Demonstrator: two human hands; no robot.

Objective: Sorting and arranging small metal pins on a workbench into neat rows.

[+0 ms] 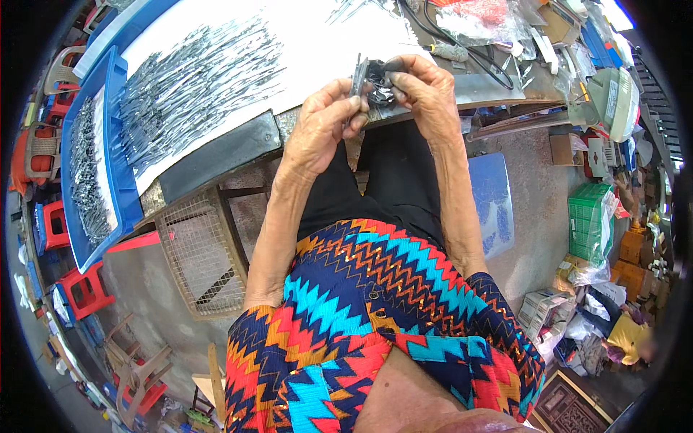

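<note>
**Both hands on small metal part at bench edge**

L hand (321, 126) pinches a thin flat grey metal piece (359, 74) btwn thumb and fingers, clenched on its lower end. Long axis runs roughly upright in view, tip pointing away from the person, toward the white sheet (310, 43).

R hand (422, 90) is closed around a small dark clump of parts (380, 88), fingertips curled over the top. Can't tell exactly what's in the clump, too small and partly hidden by fingers.

Key relation: metal piece sits just left of the clump, touching or nearly so; can't say which. L hand grips from below, R hand comes in from the right and above. Both equally near, hands almost meeting at fingertips, over the front edge of the table (216, 155).

Around it:
- white sheet covered w/ rows of similar thin metal pieces (195, 86), left of the hands, well apart
- blue tray (126, 195) far left, more of the same parts inside
- black cable (469, 58) and clear bags behind R hand
- wire mesh crate (198, 260) under the bench, near L forearm
</note>
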